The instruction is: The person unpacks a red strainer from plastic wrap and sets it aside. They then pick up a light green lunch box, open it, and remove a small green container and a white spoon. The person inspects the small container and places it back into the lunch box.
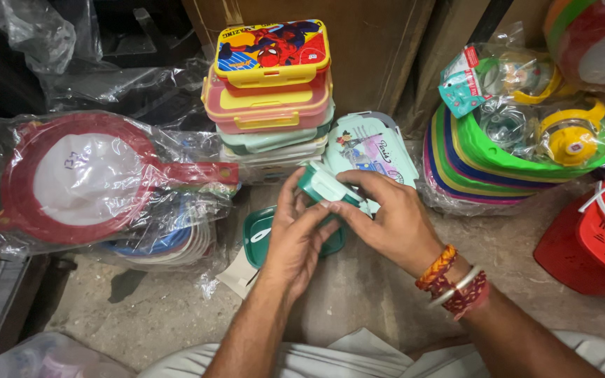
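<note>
Both my hands hold a small teal and white lunch box point(322, 185) above the concrete floor. My left hand point(294, 236) cups it from below and the left. My right hand point(385, 219), with red and orange thread bands and a metal bangle at the wrist, grips its right side with thumb and fingers. Under my hands a teal lid or tray point(258, 238) lies flat on the floor. Just behind stands a stack of lunch boxes point(272, 91), the top one yellow with a cartoon print, pink and pale green ones below. A pale green printed box point(372, 150) leans beside the stack.
Red round sieves in plastic wrap point(82, 178) lie at the left over white plates. Coloured plates and wrapped bottles point(519, 140) sit at the right. A red plastic basket point(596, 227) stands at the far right. A wooden panel point(379, 42) rises behind.
</note>
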